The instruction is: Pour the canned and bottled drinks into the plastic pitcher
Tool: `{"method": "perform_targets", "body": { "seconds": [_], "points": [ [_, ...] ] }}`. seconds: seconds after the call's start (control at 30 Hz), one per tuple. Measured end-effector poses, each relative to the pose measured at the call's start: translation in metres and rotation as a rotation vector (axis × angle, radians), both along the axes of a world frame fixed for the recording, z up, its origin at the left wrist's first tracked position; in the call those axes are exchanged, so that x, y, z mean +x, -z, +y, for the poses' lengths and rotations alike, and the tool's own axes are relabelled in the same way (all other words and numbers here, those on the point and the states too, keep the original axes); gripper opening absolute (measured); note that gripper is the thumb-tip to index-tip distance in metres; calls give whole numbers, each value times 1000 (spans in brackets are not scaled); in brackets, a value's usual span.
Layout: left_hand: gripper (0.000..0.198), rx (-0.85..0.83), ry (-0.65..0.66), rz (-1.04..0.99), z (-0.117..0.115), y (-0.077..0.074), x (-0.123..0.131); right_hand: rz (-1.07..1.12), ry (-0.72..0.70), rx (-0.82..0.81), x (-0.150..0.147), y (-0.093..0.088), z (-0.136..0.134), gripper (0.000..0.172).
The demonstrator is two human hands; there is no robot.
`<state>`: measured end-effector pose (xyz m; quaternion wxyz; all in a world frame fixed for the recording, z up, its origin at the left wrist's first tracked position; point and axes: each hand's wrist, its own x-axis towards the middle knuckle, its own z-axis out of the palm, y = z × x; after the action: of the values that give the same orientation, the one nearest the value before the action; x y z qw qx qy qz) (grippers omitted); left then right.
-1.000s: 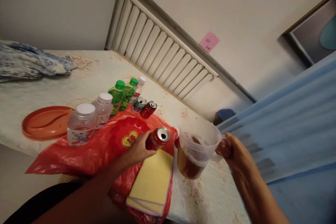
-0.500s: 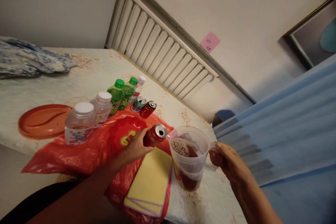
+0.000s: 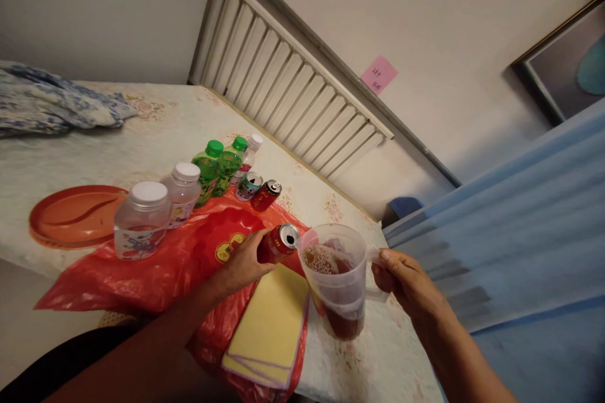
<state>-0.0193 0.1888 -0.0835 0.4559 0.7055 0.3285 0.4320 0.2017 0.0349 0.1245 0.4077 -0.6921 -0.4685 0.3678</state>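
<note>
My left hand (image 3: 248,259) is wrapped round a red drink can (image 3: 274,244) whose top is open. Tilted slightly, the can has its rim beside the spout of a clear plastic measuring jug (image 3: 338,283). Brown, foamy liquid partly fills the jug. Its handle is gripped by my right hand (image 3: 404,277). Below the can lies a stack of folded yellow cloths (image 3: 267,327) with purple edging. Under my left hand and arm spread a red plastic bag (image 3: 155,283) and a red scalloped tray (image 3: 208,236) with a yellow emblem.
Two clear jars with white lids (image 3: 142,220) stand left, near an orange-red round lid (image 3: 78,217). Behind are green-capped bottles (image 3: 208,170), a teal can (image 3: 248,186) and another red can (image 3: 266,195). A blue curtain (image 3: 510,227) hangs right; a radiator (image 3: 288,82) lines the wall.
The jug in my right hand has shifted a little left, closer to the can, and leans slightly toward it. My left hand still holds the can in nearly the same place.
</note>
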Motion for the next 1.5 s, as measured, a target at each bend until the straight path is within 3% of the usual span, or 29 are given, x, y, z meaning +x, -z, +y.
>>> {"method": "perform_targets", "body": {
  "seconds": [0.4, 1.0, 1.5],
  "points": [
    [62, 48, -26, 38, 2, 6, 2, -59, -21, -14, 1, -3, 9, 53],
    [60, 11, -20, 36, 1, 2, -2, -157, -18, -55, -11, -15, 19, 58],
    [56, 35, -17, 54, 0, 1, -3, -176, -52, -62, -6, -15, 22, 56]
  ]
}}
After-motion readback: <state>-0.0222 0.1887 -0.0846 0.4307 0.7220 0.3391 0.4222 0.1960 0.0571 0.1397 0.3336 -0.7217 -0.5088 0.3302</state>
